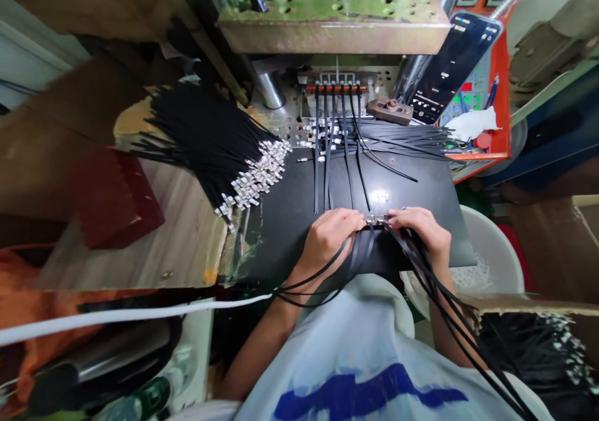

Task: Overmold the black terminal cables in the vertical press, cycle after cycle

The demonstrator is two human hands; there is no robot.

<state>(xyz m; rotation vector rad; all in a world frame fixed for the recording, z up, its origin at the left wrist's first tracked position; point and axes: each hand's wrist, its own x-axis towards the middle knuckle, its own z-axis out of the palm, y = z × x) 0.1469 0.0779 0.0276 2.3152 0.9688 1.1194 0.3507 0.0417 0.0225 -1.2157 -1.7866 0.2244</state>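
My left hand (330, 237) and my right hand (423, 229) are close together at the front edge of the dark worktop. Between their closed fingertips is a small, shiny, pale strip of cable connectors (377, 219), one hand at each end. Black cables (358, 256) hang from the strip, some looping by my left wrist and others trailing past my right forearm. Beyond my hands, several black cables (346, 165) run straight out from a mold (337, 90) under the press. Loose cables with white-and-metal ends (322, 140) lie across the worktop there.
A thick pile of black cables (201, 134) lies at the left, beside a dark red block (116, 203). Overhead is the press plate (334, 34). A phone (453, 65) leans before an orange control box (503, 109). A white tub (505, 252) and a carton of cables (528, 352) stand right.
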